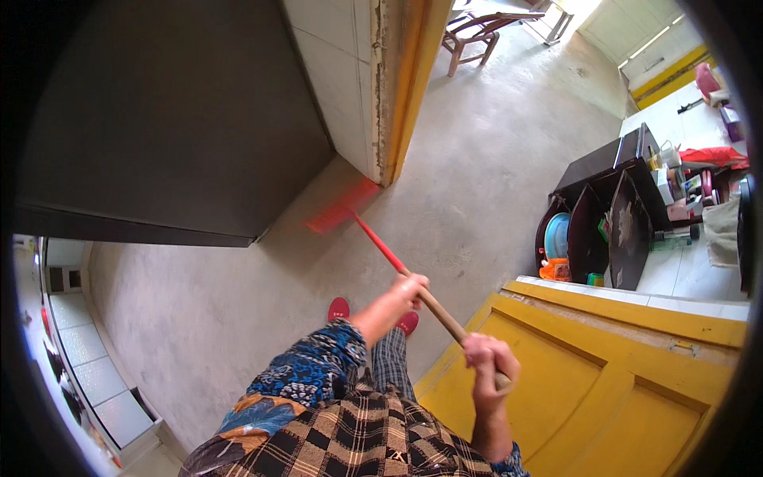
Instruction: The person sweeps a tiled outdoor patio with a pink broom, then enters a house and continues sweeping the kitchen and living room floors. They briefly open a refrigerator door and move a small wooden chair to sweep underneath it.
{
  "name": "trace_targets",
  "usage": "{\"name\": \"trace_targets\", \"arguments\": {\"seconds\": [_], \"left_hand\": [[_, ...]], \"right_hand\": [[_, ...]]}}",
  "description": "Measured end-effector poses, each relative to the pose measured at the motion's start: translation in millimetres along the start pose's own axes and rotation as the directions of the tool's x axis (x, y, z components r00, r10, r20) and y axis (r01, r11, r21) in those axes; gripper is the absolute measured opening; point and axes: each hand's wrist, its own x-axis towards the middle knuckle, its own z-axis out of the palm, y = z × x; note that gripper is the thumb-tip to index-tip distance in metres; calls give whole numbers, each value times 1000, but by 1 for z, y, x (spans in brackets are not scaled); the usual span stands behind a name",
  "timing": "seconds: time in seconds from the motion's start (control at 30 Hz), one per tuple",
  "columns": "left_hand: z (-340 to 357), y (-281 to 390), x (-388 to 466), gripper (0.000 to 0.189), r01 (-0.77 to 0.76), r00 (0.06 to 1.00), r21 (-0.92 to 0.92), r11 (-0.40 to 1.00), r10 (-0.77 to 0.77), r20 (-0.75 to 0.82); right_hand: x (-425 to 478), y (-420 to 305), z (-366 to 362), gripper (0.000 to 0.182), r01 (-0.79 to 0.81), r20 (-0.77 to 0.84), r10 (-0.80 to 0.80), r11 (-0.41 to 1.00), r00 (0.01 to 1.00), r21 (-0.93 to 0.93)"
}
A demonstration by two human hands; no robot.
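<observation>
A broom with a wooden handle [442, 313] and a red neck slants across the middle of the view. Its red head [343, 207], blurred, is low by the floor at the foot of the tiled door jamb, beside the dark cabinet. My left hand [411, 289] is closed around the handle just above the red neck. Near the handle's top end, my right hand [492, 361] grips the wood. Both my feet, in red shoes [338, 309], stand on the concrete floor below my left forearm.
A large dark cabinet [179, 119] stands at the upper left, against a tiled wall end with a yellow door frame [411, 101]. A yellow panelled door [536, 369] is close on the right. Beyond are a dark shelf unit [632, 232] and a wooden chair [471, 45].
</observation>
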Motion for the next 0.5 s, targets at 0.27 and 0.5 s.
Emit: {"name": "trace_targets", "arguments": {"seconds": [0.27,0.5], "left_hand": [[55,-6,-97,17,143,974,-216,966,-99,204],[47,-13,-42,18,179,979,-235,955,-148,143]], "right_hand": [[-5,-59,-60,19,253,134,-277,953,952,169],[31,-24,-77,11,68,166,-109,969,980,238]]}}
